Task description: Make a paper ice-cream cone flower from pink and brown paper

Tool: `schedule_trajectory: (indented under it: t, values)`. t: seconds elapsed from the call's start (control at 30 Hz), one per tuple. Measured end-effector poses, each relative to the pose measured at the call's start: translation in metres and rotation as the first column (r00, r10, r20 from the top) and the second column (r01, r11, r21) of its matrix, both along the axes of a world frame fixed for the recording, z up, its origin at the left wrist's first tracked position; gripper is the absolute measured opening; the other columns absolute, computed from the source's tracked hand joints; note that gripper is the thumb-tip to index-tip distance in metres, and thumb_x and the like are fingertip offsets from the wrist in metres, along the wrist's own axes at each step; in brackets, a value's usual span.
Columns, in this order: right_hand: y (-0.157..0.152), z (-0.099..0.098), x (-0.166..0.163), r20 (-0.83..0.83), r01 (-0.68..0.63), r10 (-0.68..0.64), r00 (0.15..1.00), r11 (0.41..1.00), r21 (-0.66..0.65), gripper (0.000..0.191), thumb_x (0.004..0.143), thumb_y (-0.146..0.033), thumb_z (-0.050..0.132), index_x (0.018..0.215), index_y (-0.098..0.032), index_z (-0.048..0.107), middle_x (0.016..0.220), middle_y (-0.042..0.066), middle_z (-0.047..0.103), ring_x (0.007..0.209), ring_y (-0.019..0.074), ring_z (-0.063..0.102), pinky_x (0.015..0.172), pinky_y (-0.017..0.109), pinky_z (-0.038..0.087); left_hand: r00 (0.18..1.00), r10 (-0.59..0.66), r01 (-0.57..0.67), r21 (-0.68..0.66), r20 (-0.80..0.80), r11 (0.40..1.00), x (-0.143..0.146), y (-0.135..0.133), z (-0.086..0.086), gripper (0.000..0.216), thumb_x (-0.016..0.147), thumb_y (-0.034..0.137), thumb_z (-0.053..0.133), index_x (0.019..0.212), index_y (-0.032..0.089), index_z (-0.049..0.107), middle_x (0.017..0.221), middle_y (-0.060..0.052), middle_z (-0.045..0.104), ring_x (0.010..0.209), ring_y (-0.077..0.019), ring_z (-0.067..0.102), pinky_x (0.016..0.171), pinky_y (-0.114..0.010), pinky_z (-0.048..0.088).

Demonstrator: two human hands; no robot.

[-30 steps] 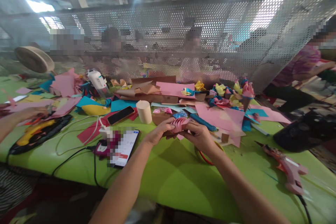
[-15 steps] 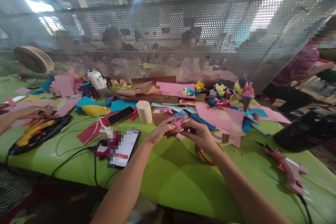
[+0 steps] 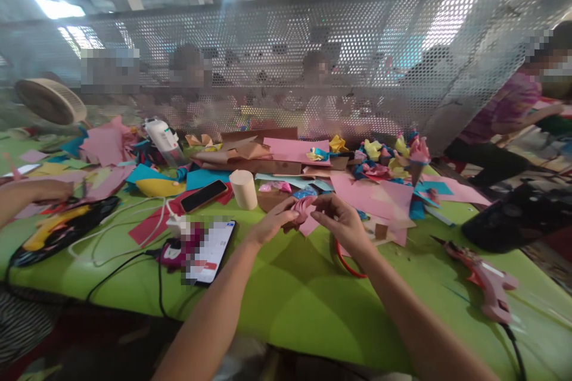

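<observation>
My left hand (image 3: 273,222) and my right hand (image 3: 340,223) meet above the green table (image 3: 286,303), both pinching a small folded pink paper piece (image 3: 301,209). The paper is bunched between the fingertips of both hands. A red ring (image 3: 345,259) lies on the table under my right wrist. Just beyond my hands stands a beige paper roll (image 3: 243,189), with pink paper sheets (image 3: 375,195) to the right.
A phone (image 3: 211,250) with cables lies at the left of my arm, a dark phone (image 3: 204,195) behind it. A pink glue gun (image 3: 485,278) rests at the right. Coloured paper scraps (image 3: 384,161) crowd the back. Another person's hand (image 3: 31,191) works at far left. A perforated metal screen (image 3: 286,59) closes the rear.
The pink paper was fanned out between my hands; now it is gathered tighter. My right hand's fingers have shifted upward on it.
</observation>
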State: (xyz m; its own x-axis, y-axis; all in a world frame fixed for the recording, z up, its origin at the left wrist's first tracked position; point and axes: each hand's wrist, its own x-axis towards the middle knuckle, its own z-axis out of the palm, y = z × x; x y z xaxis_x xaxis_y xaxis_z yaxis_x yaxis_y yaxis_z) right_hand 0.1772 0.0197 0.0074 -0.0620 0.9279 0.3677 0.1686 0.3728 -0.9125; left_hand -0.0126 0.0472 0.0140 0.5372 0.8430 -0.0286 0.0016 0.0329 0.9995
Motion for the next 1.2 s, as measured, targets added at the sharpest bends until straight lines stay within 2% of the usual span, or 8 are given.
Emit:
schedule_trajectory:
  t: [0.2,0.33,0.5,0.6,0.8,0.97,1.2]
  values:
    - [-0.001,-0.001,-0.001,-0.005,0.012,-0.012,1.0,1.0,0.023,0.027,0.084,-0.046,0.066,0.081,-0.02,0.063,0.07,0.0,0.058,0.064,0.0145,0.049,0.058,0.026,0.039,0.99,0.027,0.0,0.19,-0.139,0.982,0.001,-0.001,0.001,0.013,0.084,0.028,0.052,0.093,0.019,0.054,0.078,0.003,0.048,0.066,-0.0113,0.04,0.062,-0.025,0.033]
    - [0.0,-0.004,-0.003,0.023,-0.04,0.04,0.999,0.999,0.018,0.026,0.086,-0.045,0.066,0.088,-0.019,0.069,0.077,0.003,0.065,0.068,0.0163,0.054,0.062,0.027,0.042,0.973,0.079,-0.023,0.249,-0.217,0.968,0.002,-0.003,0.006,0.014,0.088,0.031,0.051,0.096,0.02,0.054,0.08,0.003,0.049,0.07,-0.0122,0.041,0.066,-0.025,0.035]
    - [0.003,-0.011,-0.007,0.105,-0.082,0.079,0.991,0.996,0.024,0.025,0.085,-0.043,0.066,0.083,-0.018,0.071,0.069,0.002,0.065,0.066,0.017,0.056,0.061,0.028,0.043,0.975,0.073,-0.017,0.259,-0.21,0.966,0.002,-0.004,0.006,0.015,0.089,0.031,0.05,0.098,0.02,0.054,0.08,0.003,0.05,0.072,-0.0129,0.043,0.069,-0.025,0.037]
    - [0.004,-0.013,-0.008,0.125,-0.114,0.111,0.986,0.993,0.016,0.021,0.085,-0.036,0.064,0.077,-0.019,0.071,0.069,0.002,0.066,0.066,0.0173,0.057,0.063,0.028,0.044,0.984,0.061,-0.018,0.252,-0.168,0.968,0.002,-0.003,0.002,0.016,0.088,0.031,0.051,0.1,0.02,0.054,0.08,0.003,0.05,0.072,-0.0128,0.044,0.07,-0.025,0.038]
    - [0.003,-0.012,-0.007,0.132,-0.127,0.123,0.984,0.992,0.026,0.016,0.084,-0.03,0.062,0.078,-0.019,0.071,0.072,0.001,0.069,0.067,0.0167,0.059,0.065,0.027,0.045,0.994,0.035,-0.014,0.202,-0.1,0.979,0.003,-0.001,-0.004,0.019,0.087,0.033,0.052,0.101,0.019,0.054,0.079,0.003,0.049,0.069,-0.0114,0.043,0.065,-0.024,0.037]
    - [0.001,-0.006,-0.006,0.103,-0.157,0.156,0.982,0.988,0.004,0.018,0.084,-0.034,0.064,0.076,-0.02,0.072,0.072,0.002,0.069,0.07,0.018,0.06,0.065,0.028,0.047,0.999,-0.005,0.011,0.131,-0.047,0.991,0.003,0.0,-0.003,0.022,0.086,0.037,0.051,0.098,0.018,0.053,0.072,0.003,0.048,0.064,-0.0112,0.043,0.055,-0.023,0.031]
    - [0.0,-0.004,-0.002,0.033,-0.263,0.266,0.963,0.962,-0.078,0.023,0.083,-0.042,0.068,0.08,-0.02,0.075,0.072,0.002,0.069,0.066,0.0172,0.06,0.063,0.028,0.048,0.995,-0.073,0.075,-0.027,0.066,0.997,0.001,0.0,-0.002,0.025,0.079,0.035,0.055,0.097,0.018,0.051,0.068,0.003,0.049,0.053,-0.0086,0.041,0.048,-0.022,0.025]
